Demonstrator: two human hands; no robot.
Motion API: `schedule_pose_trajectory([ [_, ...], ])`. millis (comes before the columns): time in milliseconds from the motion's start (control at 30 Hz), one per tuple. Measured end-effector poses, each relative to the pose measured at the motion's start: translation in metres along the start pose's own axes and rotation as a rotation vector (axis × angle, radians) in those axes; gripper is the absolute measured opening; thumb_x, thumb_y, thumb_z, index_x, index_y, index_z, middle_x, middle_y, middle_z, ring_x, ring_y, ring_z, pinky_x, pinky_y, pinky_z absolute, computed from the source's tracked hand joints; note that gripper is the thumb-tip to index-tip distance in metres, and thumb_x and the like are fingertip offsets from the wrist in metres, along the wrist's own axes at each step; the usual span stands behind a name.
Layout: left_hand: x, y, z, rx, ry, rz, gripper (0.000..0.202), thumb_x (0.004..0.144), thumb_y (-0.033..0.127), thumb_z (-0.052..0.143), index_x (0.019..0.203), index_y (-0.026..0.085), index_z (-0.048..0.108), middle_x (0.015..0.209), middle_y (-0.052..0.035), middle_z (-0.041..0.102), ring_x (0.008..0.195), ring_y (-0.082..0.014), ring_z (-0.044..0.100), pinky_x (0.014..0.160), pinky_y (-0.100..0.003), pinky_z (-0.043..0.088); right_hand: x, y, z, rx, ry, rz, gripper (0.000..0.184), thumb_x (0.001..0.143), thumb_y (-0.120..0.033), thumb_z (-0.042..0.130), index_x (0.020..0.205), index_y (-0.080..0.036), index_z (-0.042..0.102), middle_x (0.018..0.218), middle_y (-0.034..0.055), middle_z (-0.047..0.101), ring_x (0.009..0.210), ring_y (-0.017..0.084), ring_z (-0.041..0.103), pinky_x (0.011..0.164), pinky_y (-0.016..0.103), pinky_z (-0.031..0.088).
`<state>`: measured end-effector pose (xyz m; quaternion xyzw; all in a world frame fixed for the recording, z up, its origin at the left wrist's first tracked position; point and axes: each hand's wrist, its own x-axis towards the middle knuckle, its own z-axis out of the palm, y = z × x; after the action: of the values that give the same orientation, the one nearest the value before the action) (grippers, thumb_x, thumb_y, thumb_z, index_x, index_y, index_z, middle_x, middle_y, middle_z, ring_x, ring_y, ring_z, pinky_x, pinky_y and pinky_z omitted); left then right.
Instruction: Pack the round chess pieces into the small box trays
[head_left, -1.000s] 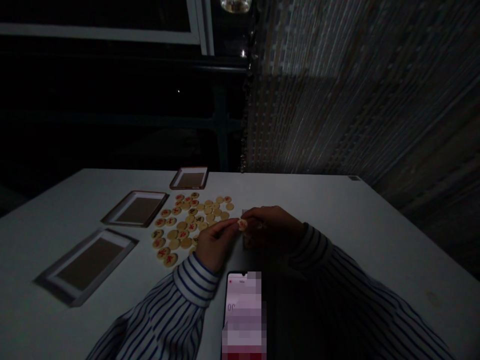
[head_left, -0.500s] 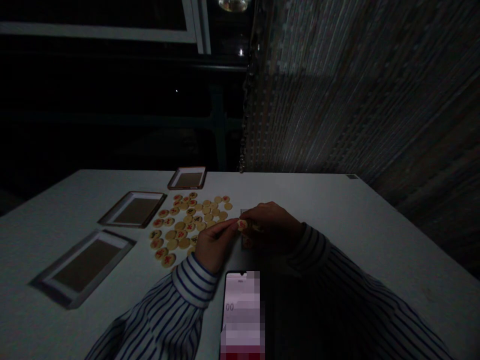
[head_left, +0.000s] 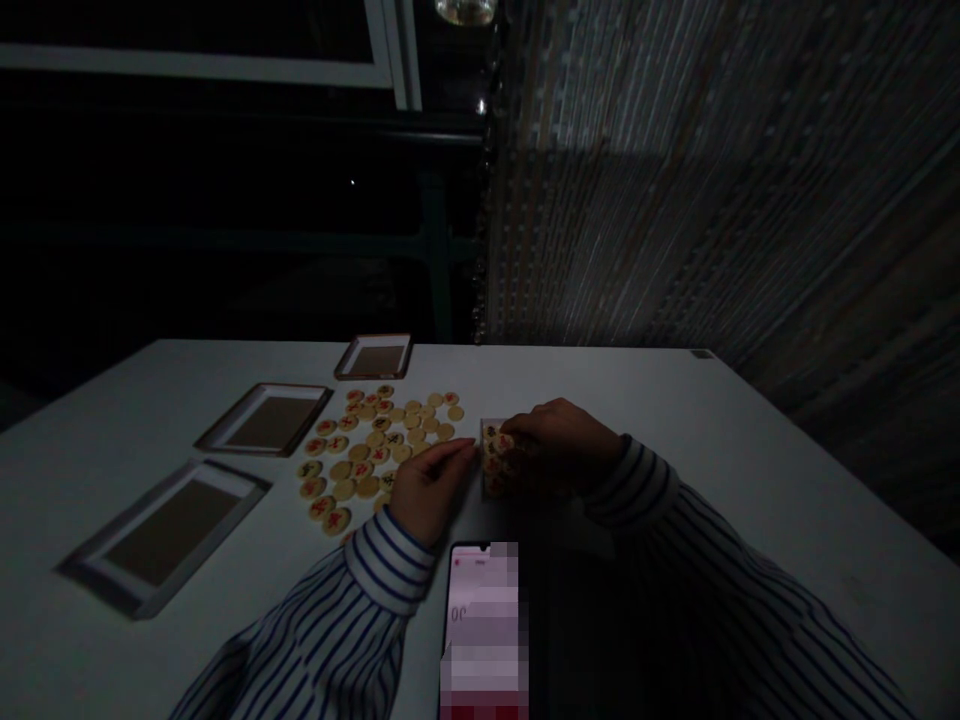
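In the head view, my left hand rests beside the loose pieces, thumb and forefinger pinched together with no piece visible between them. Its fingertips lie just left of a small shallow box. Several round wooden Chinese chess pieces with red and dark characters lie in that box. My right hand is bent over the box, its fingers closed at a chess piece; the hand's shadow hides much of the box. Left of it, many loose chess pieces are spread on the table, some showing characters, others plain side up.
Three trays stand on the left of the white table: a near tray, a middle tray and a far tray. A lit phone lies in front of me. A string curtain hangs behind the table's right part.
My right hand has moved slightly right with a chess piece, away from my left fingertips and over the box. More pieces in the box now show. My left hand stays nearly still.
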<state>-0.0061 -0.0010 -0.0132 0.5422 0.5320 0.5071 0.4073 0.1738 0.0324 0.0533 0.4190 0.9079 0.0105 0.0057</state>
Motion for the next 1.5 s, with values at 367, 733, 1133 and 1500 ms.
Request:
schedule_pose_trajectory([
  [367,0.001,-0.005,0.0,0.08,-0.028,0.03,0.027,0.067,0.035,0.059,0.083,0.015,0.067,0.082,-0.007,0.069,0.077,-0.0183,0.062,0.074,-0.032,0.048,0.0,0.003,0.003,-0.079,-0.157,0.064,0.032,0.076,-0.039,0.047,0.099,-0.021,0.06,0.084,0.009,0.066,0.07,0.019,0.061,0.061,0.028,0.038],
  [733,0.0,-0.007,0.0,0.082,-0.021,0.033,0.027,0.066,0.037,0.059,0.081,0.016,0.067,0.08,-0.0064,0.069,0.076,-0.0188,0.062,0.073,-0.032,0.048,0.004,0.011,0.017,-0.047,-0.169,0.005,0.03,0.073,-0.041,0.049,0.094,-0.022,0.062,0.089,0.0074,0.065,0.08,0.02,0.059,0.065,0.029,0.039],
  [1133,0.0,-0.005,0.001,0.13,-0.06,0.024,0.027,0.07,0.036,0.056,0.083,0.016,0.067,0.079,-0.0058,0.069,0.076,-0.0178,0.061,0.071,-0.03,0.047,0.005,0.005,0.012,-0.052,-0.225,0.042,0.029,0.077,-0.038,0.043,0.089,-0.021,0.064,0.086,0.0082,0.066,0.076,0.019,0.06,0.063,0.029,0.039],
  [1500,0.0,-0.005,0.001,0.128,-0.056,0.05,0.027,0.07,0.036,0.056,0.082,0.015,0.066,0.08,-0.0059,0.069,0.077,-0.0179,0.062,0.072,-0.03,0.048,0.005,0.007,0.013,-0.035,-0.274,0.031,0.029,0.078,-0.038,0.043,0.092,-0.022,0.062,0.092,0.0071,0.065,0.084,0.019,0.058,0.069,0.028,0.037],
])
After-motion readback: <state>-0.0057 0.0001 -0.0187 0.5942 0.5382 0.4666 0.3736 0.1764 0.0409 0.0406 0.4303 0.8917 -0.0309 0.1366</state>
